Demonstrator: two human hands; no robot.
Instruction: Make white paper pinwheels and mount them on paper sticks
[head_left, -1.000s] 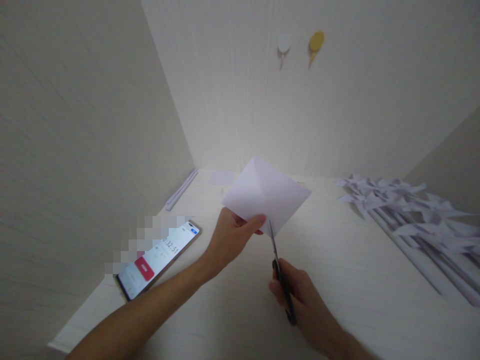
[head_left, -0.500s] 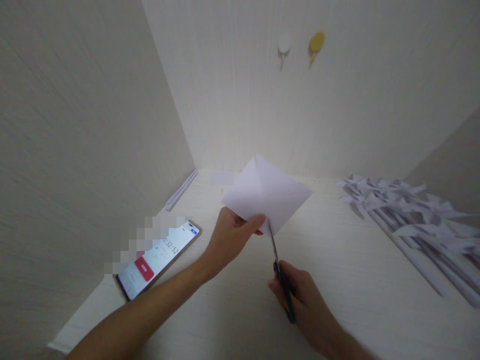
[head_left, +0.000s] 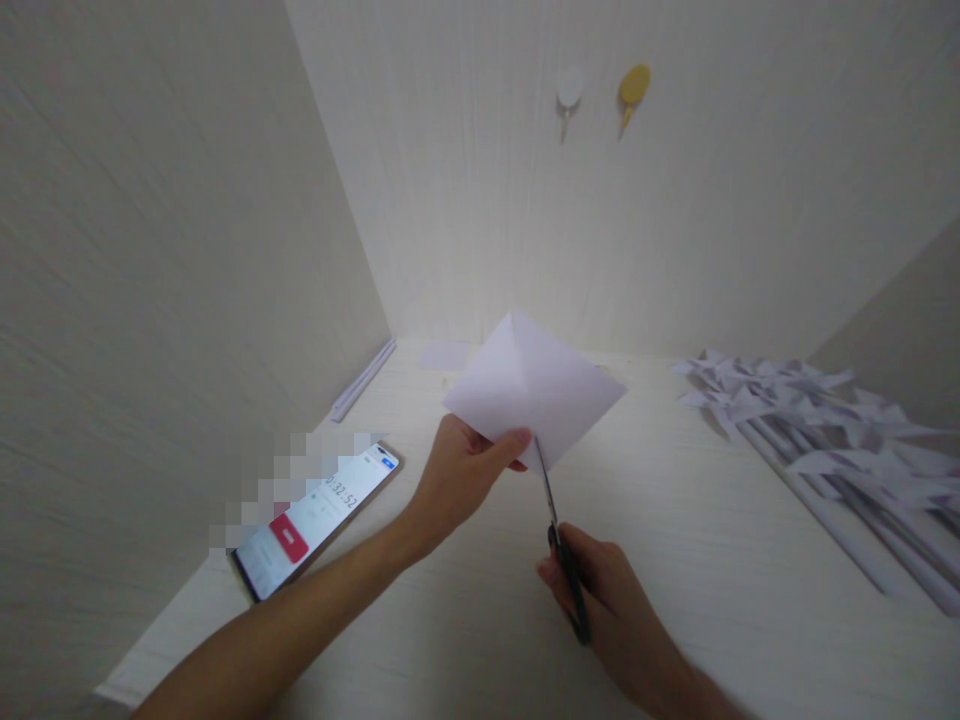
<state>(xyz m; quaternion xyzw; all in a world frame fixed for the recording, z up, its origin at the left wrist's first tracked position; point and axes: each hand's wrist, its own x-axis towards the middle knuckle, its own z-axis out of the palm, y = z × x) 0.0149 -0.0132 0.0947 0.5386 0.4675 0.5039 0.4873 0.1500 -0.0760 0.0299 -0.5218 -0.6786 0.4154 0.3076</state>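
Little has shifted over the last second. The creased white square of paper (head_left: 536,385), pinched at its near-left edge by the left hand (head_left: 461,478), has rocked slightly: its far corner dipped and has come back up, while its right corner now sits a touch farther out from the left hand. The right hand (head_left: 600,600) has eased a little away from the body, carrying the dark-handled metal scissors (head_left: 559,545) so the blades reach slightly deeper into the paper's near corner, just beside the left thumb.
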